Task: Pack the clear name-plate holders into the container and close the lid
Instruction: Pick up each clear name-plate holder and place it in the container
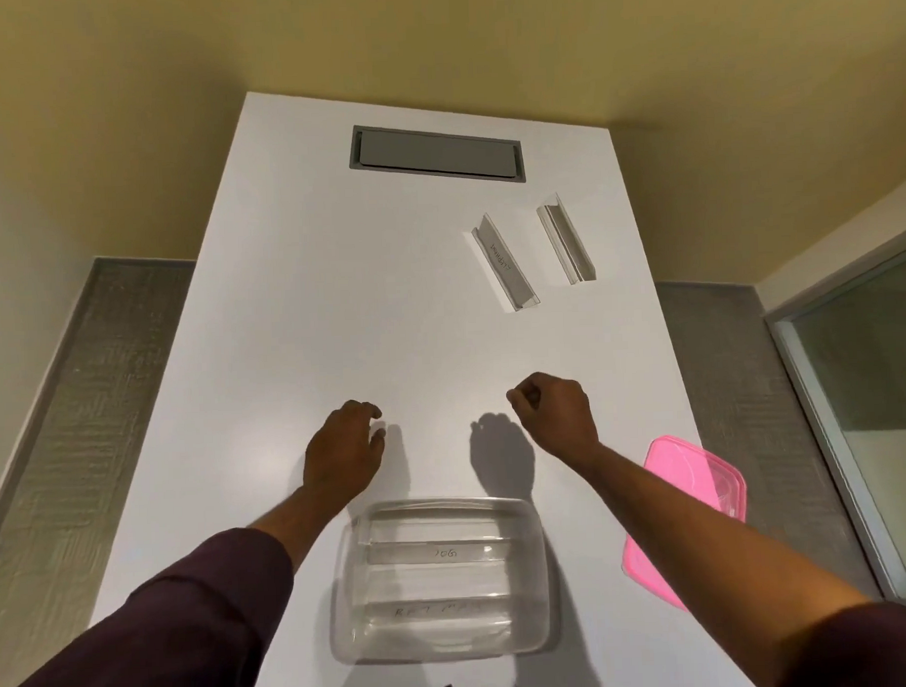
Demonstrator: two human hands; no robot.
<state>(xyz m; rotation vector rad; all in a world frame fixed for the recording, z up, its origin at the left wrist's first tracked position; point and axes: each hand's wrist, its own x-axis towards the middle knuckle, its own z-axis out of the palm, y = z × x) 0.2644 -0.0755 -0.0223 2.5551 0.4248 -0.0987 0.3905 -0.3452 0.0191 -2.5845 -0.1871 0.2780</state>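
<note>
White surface [295,307], grey cable hatch [436,152] at its far end, yellow walls, glass panel [874,405] to your right. Clear container [441,577] sits near you, lid off, with name-plate holders lying inside. Two more holders [504,262] and [565,239] stand far right, well apart from it. Pink lid [702,476] rests at the right edge. Your left hand [344,450] hovers with fingers loosely curled, empty. Your right hand [556,414] is curled nearly to a fist, holding nothing visible.
</note>
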